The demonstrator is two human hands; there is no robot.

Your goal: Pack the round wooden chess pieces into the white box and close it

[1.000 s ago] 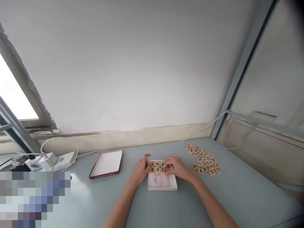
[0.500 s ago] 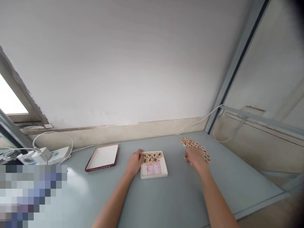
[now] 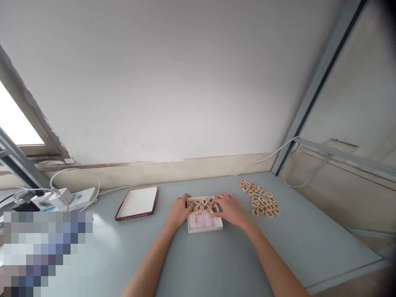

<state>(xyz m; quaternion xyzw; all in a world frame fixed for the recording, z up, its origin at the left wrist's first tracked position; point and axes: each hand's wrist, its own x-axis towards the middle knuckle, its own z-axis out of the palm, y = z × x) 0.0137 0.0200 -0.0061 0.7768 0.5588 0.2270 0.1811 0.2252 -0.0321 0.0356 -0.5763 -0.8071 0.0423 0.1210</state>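
The shallow white box (image 3: pixel 205 229) lies on the table with two rows of round Chinese chess pieces (image 3: pixel 205 208) in its far half. Pink lines mark the bare floor in its near half. My left hand (image 3: pixel 179 211) grips the box's left side, its thumb reaching over the rim to the pieces. At the right end of the nearer row, my right hand (image 3: pixel 230 208) has thumb and fingers closed around a black-marked chess piece (image 3: pixel 213 209). Off to the right lies a loose group of chess pieces (image 3: pixel 261 199), with red and black characters.
A dark red box lid (image 3: pixel 136 218) rests inside-up on the left. Behind it to the left are a white power strip (image 3: pixel 83 199) and cables. The grey table (image 3: pixel 198 264) meets the wall at the back, and a metal post (image 3: pixel 280 159) stands at the far right corner.
My right hand has moved left from the loose pieces to the box, with a piece now at the nearer row's end. My left thumb has come further over the box.
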